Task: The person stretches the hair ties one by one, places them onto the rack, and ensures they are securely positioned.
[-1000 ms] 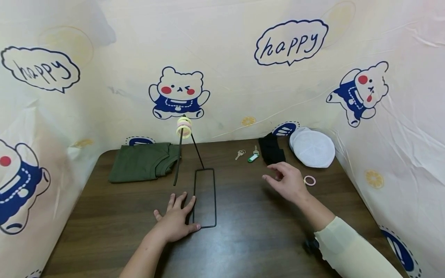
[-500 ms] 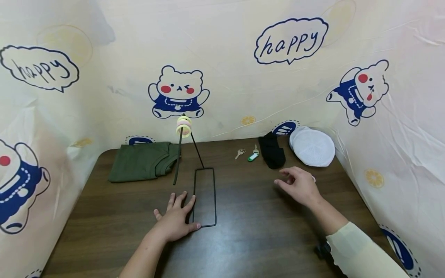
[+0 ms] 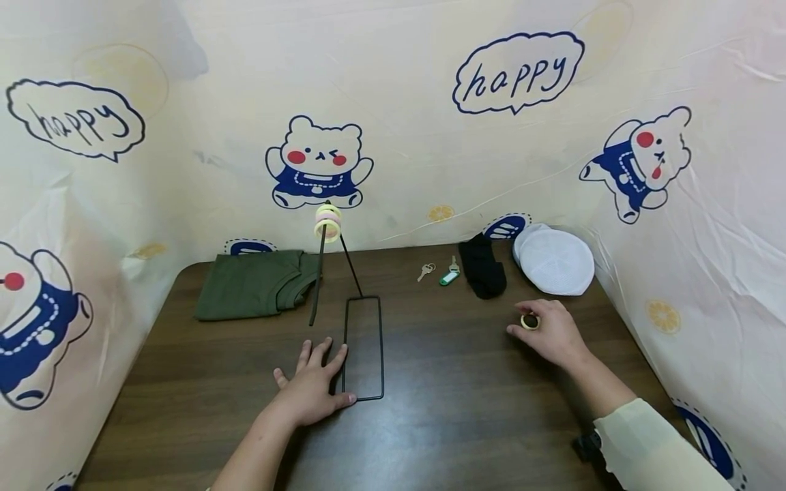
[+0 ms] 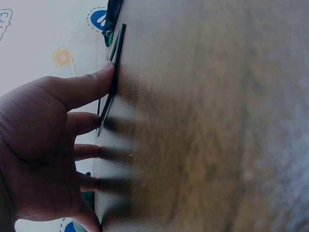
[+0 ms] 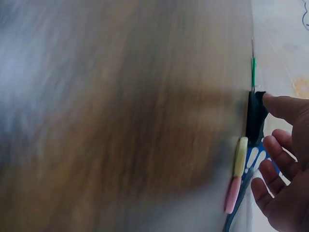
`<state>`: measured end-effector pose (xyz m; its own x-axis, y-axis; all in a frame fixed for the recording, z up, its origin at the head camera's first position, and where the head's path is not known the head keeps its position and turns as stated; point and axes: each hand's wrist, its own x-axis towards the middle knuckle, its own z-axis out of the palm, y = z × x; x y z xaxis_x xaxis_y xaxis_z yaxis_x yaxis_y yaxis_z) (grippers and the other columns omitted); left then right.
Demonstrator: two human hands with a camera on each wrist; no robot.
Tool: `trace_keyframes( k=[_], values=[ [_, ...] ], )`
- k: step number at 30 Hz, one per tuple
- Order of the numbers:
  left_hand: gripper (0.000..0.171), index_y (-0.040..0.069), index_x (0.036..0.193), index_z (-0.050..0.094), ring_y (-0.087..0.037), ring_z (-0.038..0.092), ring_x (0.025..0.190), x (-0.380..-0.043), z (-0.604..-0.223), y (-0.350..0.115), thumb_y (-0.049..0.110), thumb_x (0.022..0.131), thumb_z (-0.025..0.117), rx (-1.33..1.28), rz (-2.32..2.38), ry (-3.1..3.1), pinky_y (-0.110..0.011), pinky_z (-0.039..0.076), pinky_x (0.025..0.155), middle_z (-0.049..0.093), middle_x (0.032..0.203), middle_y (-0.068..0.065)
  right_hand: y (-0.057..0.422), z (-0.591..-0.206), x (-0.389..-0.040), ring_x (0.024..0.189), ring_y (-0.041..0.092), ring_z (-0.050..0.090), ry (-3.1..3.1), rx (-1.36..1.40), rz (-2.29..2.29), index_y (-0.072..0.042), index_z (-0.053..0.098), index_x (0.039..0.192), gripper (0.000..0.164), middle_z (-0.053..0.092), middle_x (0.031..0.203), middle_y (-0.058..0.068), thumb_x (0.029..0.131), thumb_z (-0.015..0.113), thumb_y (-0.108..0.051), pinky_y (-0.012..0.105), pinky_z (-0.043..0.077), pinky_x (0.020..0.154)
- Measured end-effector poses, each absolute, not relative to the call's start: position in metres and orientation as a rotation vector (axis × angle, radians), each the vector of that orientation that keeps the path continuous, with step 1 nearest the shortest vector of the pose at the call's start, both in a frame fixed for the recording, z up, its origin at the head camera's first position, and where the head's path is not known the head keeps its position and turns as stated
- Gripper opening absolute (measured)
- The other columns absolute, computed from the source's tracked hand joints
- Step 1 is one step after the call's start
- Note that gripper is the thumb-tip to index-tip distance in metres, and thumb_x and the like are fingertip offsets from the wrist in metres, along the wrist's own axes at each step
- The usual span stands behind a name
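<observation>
My left hand point(image 3: 313, 389) lies with spread fingers on the table, its thumb and index finger touching the base frame of a black wire stand point(image 3: 382, 348). Yellow and pink rings point(image 3: 328, 224) hang on the stand's raised arm. At the right, my right hand point(image 3: 552, 331) hovers with bent, parted fingers over a yellow ring point(image 3: 530, 322), which shows between thumb and fingers. The right wrist view has that ring flat on the table beside a pink ring point(image 5: 232, 195), both apart from the fingers. From the head, the hand hides the pink ring.
Folded dark green cloth point(image 3: 245, 286) lies at the back left. Along the back right are a bare key point(image 3: 426, 271), a key with a green tag point(image 3: 450, 275), a folded black cloth point(image 3: 482, 267) and a white cap point(image 3: 555, 261). A printed curtain point(image 3: 405, 136) closes off the back.
My right hand has moved right and nearer to me, away from the black cloth to above the rings. The left hand has stayed on the stand's base.
</observation>
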<state>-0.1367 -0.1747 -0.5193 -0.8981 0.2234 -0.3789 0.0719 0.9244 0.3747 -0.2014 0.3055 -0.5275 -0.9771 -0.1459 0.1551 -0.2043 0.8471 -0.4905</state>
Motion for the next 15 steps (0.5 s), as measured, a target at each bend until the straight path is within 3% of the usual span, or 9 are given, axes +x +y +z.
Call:
trace_keyframes(
  k=[10,15],
  values=[
    [0.095,0.029,0.165,0.032,-0.046,-0.009,0.156,-0.136,-0.521,-0.175,0.06,0.087,0.077,0.208,0.491,2.655,-0.093,-0.004,0.095,0.01,0.174,-0.01,0.322,-0.53,-0.204,0.095,0.034,0.057,-2.925,0.265,0.709,0.001,0.072,0.123,0.052,0.072,0.106,0.017,0.081,0.089,-0.024,0.05,0.043,0.085],
    [0.095,0.029,0.165,0.031,-0.046,-0.01,0.157,-0.137,-0.522,-0.175,0.06,0.087,0.077,0.206,0.498,2.656,-0.093,-0.005,0.095,0.01,0.174,-0.009,0.33,-0.528,-0.208,0.109,0.042,0.053,-3.011,0.202,0.68,-0.003,0.069,0.13,0.058,0.071,0.116,0.019,0.082,0.088,-0.03,0.063,0.036,0.089]
  ],
)
